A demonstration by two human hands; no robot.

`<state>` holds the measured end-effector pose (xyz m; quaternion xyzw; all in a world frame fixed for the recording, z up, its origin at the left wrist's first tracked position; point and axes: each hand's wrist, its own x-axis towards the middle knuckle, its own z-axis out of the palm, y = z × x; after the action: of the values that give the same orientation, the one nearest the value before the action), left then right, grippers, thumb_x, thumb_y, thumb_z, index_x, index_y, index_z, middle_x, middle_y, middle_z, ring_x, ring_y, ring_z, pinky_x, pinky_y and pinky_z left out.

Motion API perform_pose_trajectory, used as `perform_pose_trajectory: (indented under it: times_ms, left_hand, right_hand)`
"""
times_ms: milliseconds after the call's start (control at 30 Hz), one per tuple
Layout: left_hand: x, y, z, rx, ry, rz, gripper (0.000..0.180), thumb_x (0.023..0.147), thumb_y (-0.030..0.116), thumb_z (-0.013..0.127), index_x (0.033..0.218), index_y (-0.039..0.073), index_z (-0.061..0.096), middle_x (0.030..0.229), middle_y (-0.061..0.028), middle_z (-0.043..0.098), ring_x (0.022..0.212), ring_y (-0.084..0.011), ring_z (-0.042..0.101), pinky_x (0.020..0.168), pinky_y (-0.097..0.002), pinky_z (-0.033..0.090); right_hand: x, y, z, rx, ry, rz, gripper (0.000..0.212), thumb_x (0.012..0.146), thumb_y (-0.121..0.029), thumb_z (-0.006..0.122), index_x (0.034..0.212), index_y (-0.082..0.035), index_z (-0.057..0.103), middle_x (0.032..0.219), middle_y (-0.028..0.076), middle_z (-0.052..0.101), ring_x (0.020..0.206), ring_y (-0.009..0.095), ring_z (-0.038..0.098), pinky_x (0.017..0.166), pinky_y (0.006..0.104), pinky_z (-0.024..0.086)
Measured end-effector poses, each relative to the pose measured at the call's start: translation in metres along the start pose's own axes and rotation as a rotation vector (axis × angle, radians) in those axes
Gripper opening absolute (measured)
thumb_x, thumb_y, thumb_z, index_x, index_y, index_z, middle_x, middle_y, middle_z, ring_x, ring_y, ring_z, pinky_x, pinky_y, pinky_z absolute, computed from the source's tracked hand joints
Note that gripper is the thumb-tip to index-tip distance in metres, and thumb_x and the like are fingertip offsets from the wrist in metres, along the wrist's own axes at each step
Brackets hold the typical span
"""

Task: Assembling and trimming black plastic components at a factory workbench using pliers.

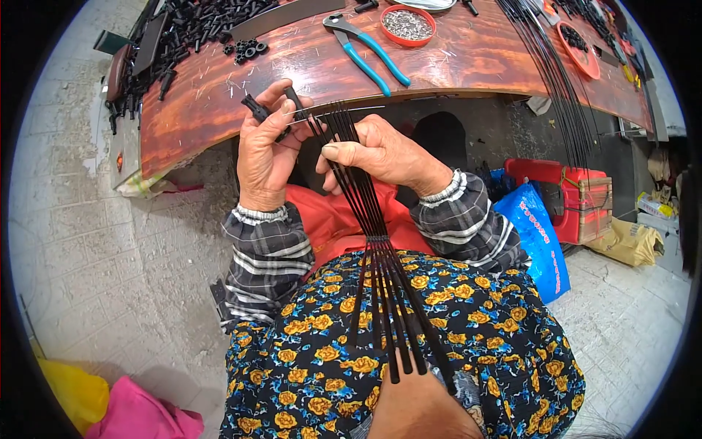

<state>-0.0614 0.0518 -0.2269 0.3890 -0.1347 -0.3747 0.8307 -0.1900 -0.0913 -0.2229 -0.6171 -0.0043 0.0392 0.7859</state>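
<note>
My left hand point(265, 167) is raised near the table's front edge, its fingers closed around a black plastic fitting point(254, 108), which looks like an umbrella runner. A thin silver wire point(358, 110) passes by the left fingertips and runs across the upper ends of the thin black ribs point(369, 212). My right hand point(387, 152) grips this bundle of ribs just below the wire, thumb pressed over them. From there the ribs fan down over my lap, bound together partway along. What the left fingers cover near the wire cannot be made out.
On the wooden table point(482, 66) lie blue-handled pliers point(365, 55), a red dish point(431, 33) of small metal pieces and a heap of black plastic parts point(194, 29). More black rods point(559, 95) overhang its right edge. A red stool point(578, 197) and blue bag point(532, 238) stand right.
</note>
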Motion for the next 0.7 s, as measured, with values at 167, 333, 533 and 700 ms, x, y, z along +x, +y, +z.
perform_pose_trajectory:
  times_ms: [167,333,533,700]
  left_hand:
    - [0.000,0.000,-0.001,-0.009,-0.058,-0.002,0.035,0.087,0.000,0.059,0.121,-0.001,0.052,0.098,-0.0132,0.064,0.086,-0.0224,0.066,0.077,-0.0391,0.058]
    - [0.000,-0.001,-0.002,-0.051,-0.092,0.000,0.036,0.087,-0.002,0.059,0.122,0.000,0.052,0.100,-0.0141,0.064,0.088,-0.0231,0.065,0.082,-0.0378,0.056]
    - [-0.001,-0.004,-0.003,-0.042,-0.096,0.021,0.037,0.086,-0.001,0.060,0.121,0.000,0.052,0.099,-0.0113,0.063,0.087,-0.0229,0.065,0.082,-0.0372,0.055]
    - [-0.005,-0.010,0.009,-0.048,0.020,0.054,0.027,0.086,-0.002,0.060,0.113,0.001,0.055,0.098,-0.0101,0.063,0.087,-0.0227,0.064,0.081,-0.0375,0.055]
  right_hand:
    - [0.000,-0.002,0.001,0.029,0.009,0.019,0.032,0.094,-0.023,0.054,0.087,0.007,0.065,0.071,0.012,0.068,0.065,0.015,0.067,0.061,0.0249,0.053]
    - [-0.001,-0.002,0.001,0.044,0.025,0.039,0.031,0.094,-0.023,0.055,0.087,0.006,0.065,0.071,0.012,0.068,0.064,0.015,0.066,0.061,0.0245,0.053]
    - [-0.002,-0.003,0.002,0.050,0.038,0.038,0.032,0.093,-0.023,0.056,0.085,0.006,0.065,0.070,0.012,0.067,0.063,0.015,0.066,0.058,0.0238,0.053]
    - [-0.003,-0.002,0.003,0.051,0.084,0.057,0.031,0.092,-0.023,0.057,0.084,0.006,0.064,0.069,0.012,0.067,0.062,0.015,0.066,0.058,0.0249,0.054]
